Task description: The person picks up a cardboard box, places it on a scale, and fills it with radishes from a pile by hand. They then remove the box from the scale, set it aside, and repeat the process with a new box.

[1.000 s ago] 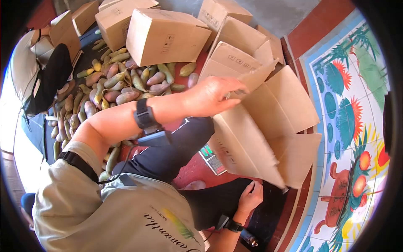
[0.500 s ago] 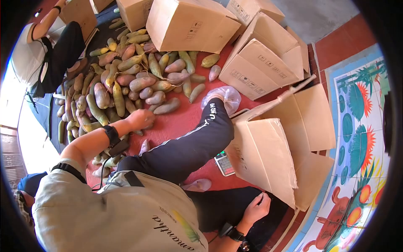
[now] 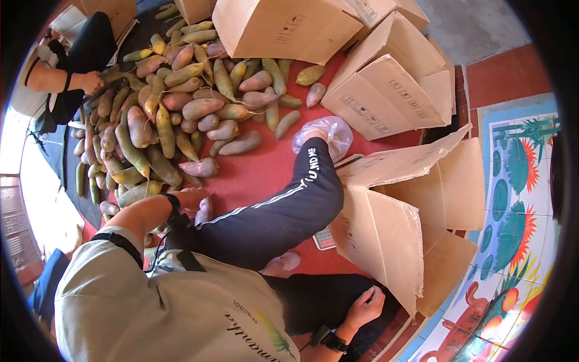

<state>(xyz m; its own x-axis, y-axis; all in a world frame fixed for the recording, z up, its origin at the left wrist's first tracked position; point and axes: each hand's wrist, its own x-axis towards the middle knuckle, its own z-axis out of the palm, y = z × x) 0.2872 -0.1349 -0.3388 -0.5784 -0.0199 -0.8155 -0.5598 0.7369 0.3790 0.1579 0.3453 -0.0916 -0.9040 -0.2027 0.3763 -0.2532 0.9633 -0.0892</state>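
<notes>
Wears a khaki shirt [image 3: 181, 301] and dark trousers [image 3: 271, 211], straps on both arms. Rests right hand [image 3: 365, 306] on the dark trouser leg at lower right, fingers curled closed. Lowers left hand [image 3: 192, 198] to the near edge of the pile, just above a small pinkish vegetable [image 3: 204, 211]; cannot tell the state of these fingers, open or gripping, nor any contact. Beyond the right hand, stands an open carton [image 3: 386, 241] with flaps spread, partly covering a scale [image 3: 324, 239] on the red floor [image 3: 241, 181]. Past the bent knee, shows 1 foot in a clear plastic bag [image 3: 338, 137]. Farther left, spreads a pile of long green and pinkish vegetables [image 3: 181, 108], with 2 lying near its right edge. At upper left, reaches in a co-worker's hand [image 3: 91, 82] beside the pile. At the back, stand more cartons [image 3: 283, 30]; at right, runs a painted tile mural [image 3: 512, 229].
</notes>
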